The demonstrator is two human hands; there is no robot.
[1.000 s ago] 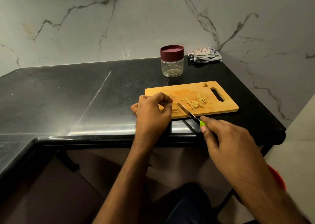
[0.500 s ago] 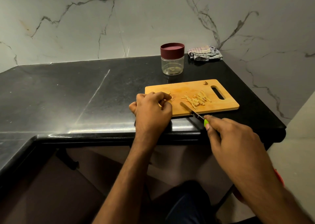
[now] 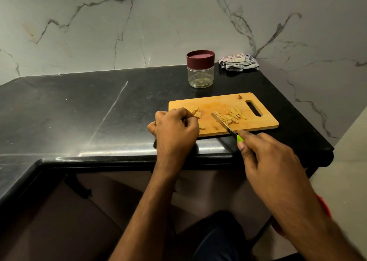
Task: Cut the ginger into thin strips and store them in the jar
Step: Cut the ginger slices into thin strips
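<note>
Just beyond the left grip (image 3: 175, 130), whose fingers curl at the near left edge of the board (image 3: 264, 122), lie ginger slices (image 3: 196, 112); whether the fingers pinch any I cannot tell. Right of them, the right grip (image 3: 266, 157) grasps a green-handled knife (image 3: 225, 125), its blade touching the pile of ginger strips (image 3: 232, 115). Farther back on the black table (image 3: 79, 105) stands the lidded jar (image 3: 200, 71), with a folded cloth (image 3: 238, 62) to its right.

Right hand (image 3: 266, 161) holds knife (image 3: 224, 124) beside ginger strips (image 3: 231, 114) on cutting board (image 3: 216, 103).
</note>
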